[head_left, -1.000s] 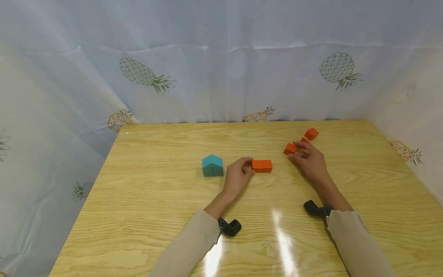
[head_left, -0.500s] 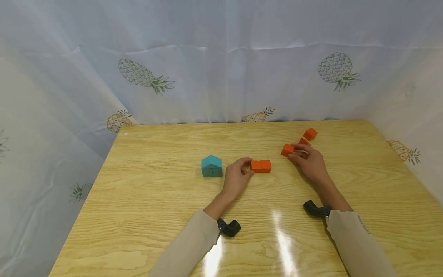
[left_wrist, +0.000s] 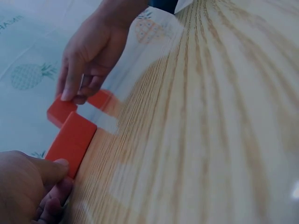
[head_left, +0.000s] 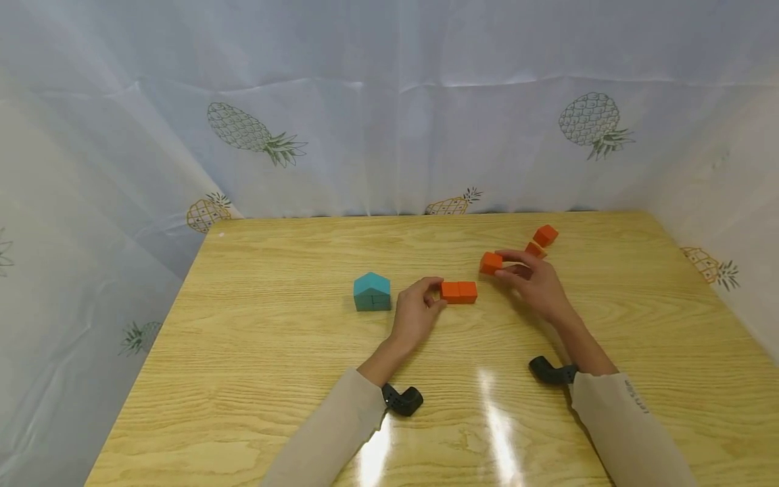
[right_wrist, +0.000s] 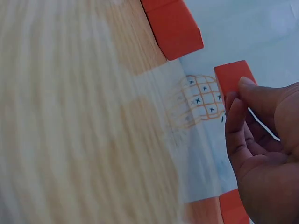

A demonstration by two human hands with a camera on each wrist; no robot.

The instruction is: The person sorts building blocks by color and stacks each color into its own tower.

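Observation:
Two red blocks (head_left: 467,291) stand side by side on the table. My left hand (head_left: 414,316) grips the left block (head_left: 450,292) of this pair at its end, thumb on the near side and a finger on the far side. Another red block (head_left: 490,263) is pinched between thumb and fingers of my right hand (head_left: 538,287), up and to the right of the pair. In the right wrist view this pinched block (right_wrist: 233,77) hangs apart from the paired blocks (right_wrist: 175,30). The left wrist view shows the thumb pressed on the near block (left_wrist: 70,144).
A small teal house (head_left: 372,292) of fitted blocks stands left of my left hand. Behind my right hand lie a red wedge-like block (head_left: 535,249) and a red block (head_left: 545,235). A patterned white curtain (head_left: 389,149) borders the wooden table's (head_left: 274,284) back edge.
My right hand has carried its red block leftward, away from the two red blocks behind it and closer to the pair. My left hand has stayed at the pair.

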